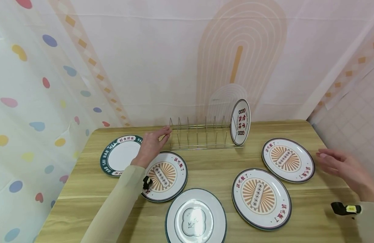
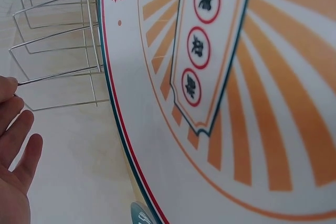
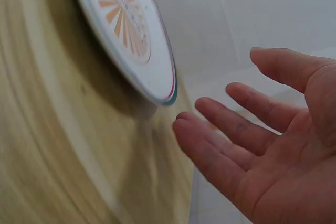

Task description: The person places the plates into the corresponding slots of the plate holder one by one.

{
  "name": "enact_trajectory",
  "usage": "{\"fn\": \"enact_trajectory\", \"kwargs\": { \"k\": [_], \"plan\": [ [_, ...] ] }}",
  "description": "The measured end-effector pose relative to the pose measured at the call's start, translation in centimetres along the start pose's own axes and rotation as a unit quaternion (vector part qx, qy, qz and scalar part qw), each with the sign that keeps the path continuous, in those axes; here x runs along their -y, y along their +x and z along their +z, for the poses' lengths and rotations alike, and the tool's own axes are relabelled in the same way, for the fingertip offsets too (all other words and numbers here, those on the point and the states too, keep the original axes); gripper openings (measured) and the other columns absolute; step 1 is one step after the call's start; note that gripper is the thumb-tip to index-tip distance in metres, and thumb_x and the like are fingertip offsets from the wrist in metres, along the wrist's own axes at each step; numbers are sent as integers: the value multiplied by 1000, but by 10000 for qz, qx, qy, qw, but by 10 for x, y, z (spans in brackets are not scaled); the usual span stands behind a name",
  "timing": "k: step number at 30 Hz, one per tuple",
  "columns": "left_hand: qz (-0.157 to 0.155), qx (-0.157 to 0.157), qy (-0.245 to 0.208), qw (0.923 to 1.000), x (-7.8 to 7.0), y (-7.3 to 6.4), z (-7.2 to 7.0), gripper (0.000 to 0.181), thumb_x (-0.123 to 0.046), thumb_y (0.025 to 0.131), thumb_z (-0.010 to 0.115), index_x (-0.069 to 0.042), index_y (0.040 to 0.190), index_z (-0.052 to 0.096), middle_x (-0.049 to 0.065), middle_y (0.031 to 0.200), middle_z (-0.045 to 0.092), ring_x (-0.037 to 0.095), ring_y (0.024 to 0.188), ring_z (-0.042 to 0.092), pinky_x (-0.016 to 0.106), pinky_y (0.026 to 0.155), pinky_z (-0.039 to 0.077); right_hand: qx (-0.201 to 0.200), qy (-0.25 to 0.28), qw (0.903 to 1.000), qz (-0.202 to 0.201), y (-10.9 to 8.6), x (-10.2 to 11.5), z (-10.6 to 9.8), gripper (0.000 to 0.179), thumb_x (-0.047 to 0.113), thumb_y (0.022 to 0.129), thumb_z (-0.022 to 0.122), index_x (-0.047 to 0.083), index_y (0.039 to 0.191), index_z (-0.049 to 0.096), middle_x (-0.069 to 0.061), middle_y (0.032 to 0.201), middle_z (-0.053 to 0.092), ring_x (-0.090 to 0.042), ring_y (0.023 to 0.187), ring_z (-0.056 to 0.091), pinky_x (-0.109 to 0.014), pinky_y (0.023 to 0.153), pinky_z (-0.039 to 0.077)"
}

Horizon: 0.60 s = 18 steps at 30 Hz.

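My left hand [image 1: 153, 144] pinches the left end of a gold wire plate rack [image 1: 196, 147] between thumb and fingers; the left wrist view shows the fingertips on its end wire. One white plate [image 1: 241, 122] with red characters stands upright in the rack's right end. Below my left arm lies a plate with an orange sunburst [image 1: 174, 175], partly covered by the sleeve. My right hand [image 1: 345, 167] hovers with fingers loosely extended, just right of another sunburst plate [image 1: 288, 160], apart from it in the right wrist view.
A green-rimmed plate [image 1: 121, 157] lies at the far left. In front are an upside-down plate [image 1: 196, 217] and a third sunburst plate [image 1: 261, 199]. All lie on a wooden table [image 1: 217, 170], with a patterned curtain [image 1: 162, 67] behind.
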<state>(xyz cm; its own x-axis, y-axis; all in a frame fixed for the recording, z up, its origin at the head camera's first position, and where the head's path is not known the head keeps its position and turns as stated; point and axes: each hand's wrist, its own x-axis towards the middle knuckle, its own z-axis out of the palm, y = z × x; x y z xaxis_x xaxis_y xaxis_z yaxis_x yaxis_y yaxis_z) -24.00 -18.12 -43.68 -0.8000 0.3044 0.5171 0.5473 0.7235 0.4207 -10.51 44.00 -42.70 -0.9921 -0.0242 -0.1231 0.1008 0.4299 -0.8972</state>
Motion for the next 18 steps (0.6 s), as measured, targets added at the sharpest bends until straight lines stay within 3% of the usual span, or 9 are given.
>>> {"fn": "enact_trajectory", "kwargs": {
  "k": [3, 7, 13, 18],
  "plan": [
    [8, 19, -5, 10000, 0, 0, 0, 22, -5, 97, 72, 0, 118, 77, 17, 128, 70, 5, 35, 23, 23, 41, 30, 168, -231, 9988, 388, 0, -4, -3, 57, 24, 111, 51, -18, 147, 33, 31, 113, 58, 15, 95, 59, -19, 77, 57],
    [1, 58, -26, 10000, 0, -1, 0, 22, -6, 98, 72, 0, 118, 76, 17, 128, 70, 5, 35, 24, 23, 41, 30, 359, -354, 9964, 676, 2, -9, -2, 69, 28, 112, 49, -24, 148, 22, 18, 116, 57, 15, 93, 58, -28, 80, 61],
    [-114, 106, 8, 9999, 0, -1, -1, 23, -6, 98, 71, -1, 120, 76, 15, 130, 69, 4, 35, 21, 23, 40, 29, 585, 127, 9955, 737, 8, -13, 3, 66, 19, 112, 49, -27, 147, 19, 19, 107, 60, 5, 94, 65, -31, 82, 61],
    [-181, 164, 9, 9997, -1, 0, -2, 23, -7, 98, 72, -2, 120, 76, 13, 132, 68, 4, 35, 20, 23, 40, 28, 694, 460, 9918, 968, 13, -11, 8, 71, 14, 111, 49, -26, 151, 6, 15, 105, 60, -1, 92, 68, -30, 82, 61]
  ]
}}
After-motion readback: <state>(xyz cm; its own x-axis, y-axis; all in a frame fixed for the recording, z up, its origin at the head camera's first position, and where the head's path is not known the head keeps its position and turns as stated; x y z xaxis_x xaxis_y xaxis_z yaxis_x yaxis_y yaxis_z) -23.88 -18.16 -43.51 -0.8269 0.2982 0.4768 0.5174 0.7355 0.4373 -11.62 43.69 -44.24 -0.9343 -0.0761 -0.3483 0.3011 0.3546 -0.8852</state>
